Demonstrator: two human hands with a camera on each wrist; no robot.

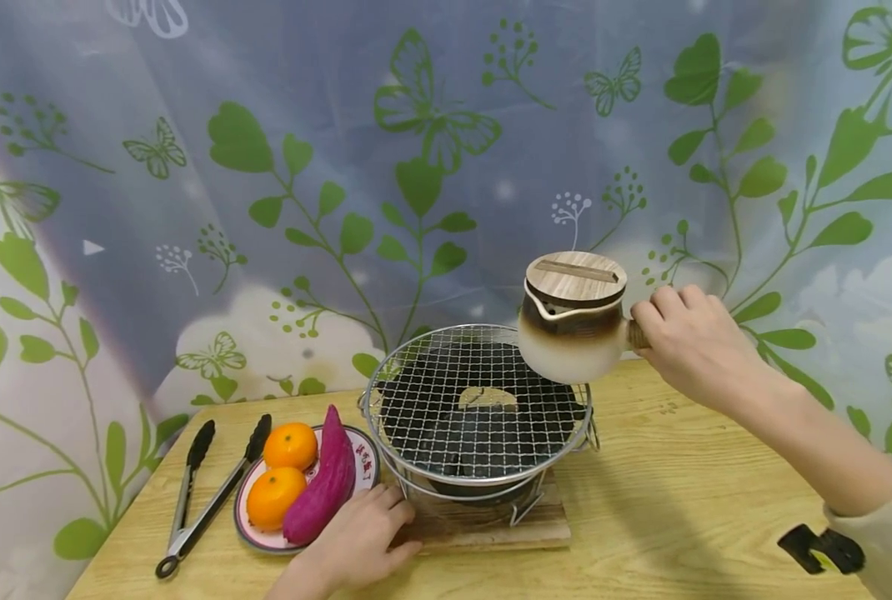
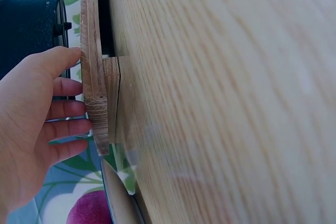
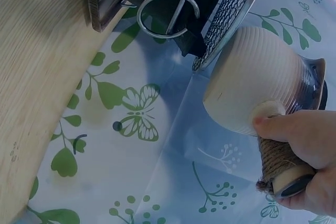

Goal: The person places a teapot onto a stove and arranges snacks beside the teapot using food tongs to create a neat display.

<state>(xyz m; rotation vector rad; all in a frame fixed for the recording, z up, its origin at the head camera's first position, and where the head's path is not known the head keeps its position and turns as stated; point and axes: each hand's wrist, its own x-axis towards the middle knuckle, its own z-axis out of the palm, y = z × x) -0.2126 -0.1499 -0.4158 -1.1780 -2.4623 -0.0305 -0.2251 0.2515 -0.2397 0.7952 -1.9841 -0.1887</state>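
My right hand [image 1: 704, 346] grips the rope-wrapped handle [image 3: 278, 158] of a side-handled ceramic teapot [image 1: 572, 350]. Dark brown at the top and cream below, the pot is upright at the right rear rim of a round wire grill net [image 1: 483, 446]; I cannot tell whether they touch. A wooden lid [image 1: 577, 279] covers it. Under the net stands a dark stove [image 2: 29, 30] on a wooden board [image 1: 491, 537]. My left hand [image 1: 359, 533] rests at the board's left front, its extended fingertips touching the board edge in the left wrist view.
Left of the stove, a plate [image 1: 367, 450] holds two oranges [image 1: 275, 497] and a purple sweet potato [image 1: 322, 492]. Black-tipped tongs [image 1: 206, 512] lie spread beside it. A leaf-and-butterfly curtain [image 1: 446, 167] hangs behind the wooden table [image 1: 641, 500].
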